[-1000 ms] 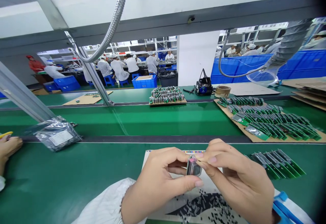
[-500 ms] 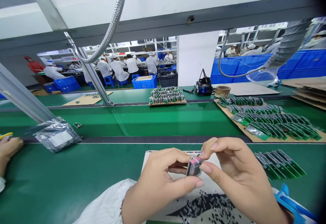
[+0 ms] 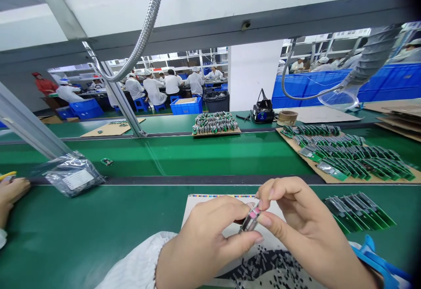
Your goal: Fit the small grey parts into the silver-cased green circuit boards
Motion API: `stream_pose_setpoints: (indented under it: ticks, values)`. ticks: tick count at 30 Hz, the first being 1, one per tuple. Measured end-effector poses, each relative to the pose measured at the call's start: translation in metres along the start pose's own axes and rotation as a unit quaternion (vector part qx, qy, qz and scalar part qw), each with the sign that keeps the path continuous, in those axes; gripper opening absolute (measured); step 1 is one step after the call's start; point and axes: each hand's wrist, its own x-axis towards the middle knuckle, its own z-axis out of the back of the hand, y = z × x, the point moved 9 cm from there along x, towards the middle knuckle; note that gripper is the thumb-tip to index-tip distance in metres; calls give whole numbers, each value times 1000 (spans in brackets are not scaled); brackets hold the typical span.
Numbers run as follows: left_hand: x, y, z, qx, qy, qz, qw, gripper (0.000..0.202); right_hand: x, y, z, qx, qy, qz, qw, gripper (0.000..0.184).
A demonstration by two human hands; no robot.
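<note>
Both my hands meet low in the middle of the head view over a white sheet (image 3: 200,208). My left hand (image 3: 204,240) pinches a small grey block with a pink top (image 3: 250,219) between thumb and fingers. My right hand (image 3: 302,227) closes thumb and forefinger on the pink top of the same block. Beneath them lies a heap of several small dark pins (image 3: 266,267) on the sheet. A row of green circuit boards (image 3: 360,210) lies just right of my right hand.
A green conveyor belt (image 3: 197,155) runs across beyond the bench, carrying one small board (image 3: 106,162). A silvery bag (image 3: 74,176) lies at left, beside another person's hand (image 3: 11,192). Cardboard trays of boards (image 3: 348,155) sit at right. Workers in white sit far behind.
The grey block has tilted edge-on between my fingers, and my left hand has risen over it. The small board on the conveyor has drifted right.
</note>
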Motion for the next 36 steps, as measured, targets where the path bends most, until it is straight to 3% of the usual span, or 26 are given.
stream_pose_setpoints:
  ticks: [5,16,22,27,30,32,34,36]
  values:
    - [-1,-2,-1,51,14,-42,998,17,0,-4,-1,-5,15,-27,1000,9]
    - [-3,-11,-3,101,2,-107,989,13,3,0,-2,-21,29,-14,999,8]
    - [-1,2,1,32,-13,-65,997,21,7,-1,2,4,59,-23,998,15]
    - [-2,14,-1,-37,-26,-6,999,28,18,-4,1,-66,107,-39,991,11]
    - [3,32,-6,-75,-11,37,996,45,21,1,3,-108,104,-24,988,8]
    - [10,57,-4,-47,-11,56,997,55,21,4,12,-142,81,-26,986,7]
    - [18,98,10,34,-42,91,994,49,20,3,31,-205,53,-44,976,3]
    - [20,152,35,165,-78,152,971,46,17,2,65,-295,7,-61,954,8]
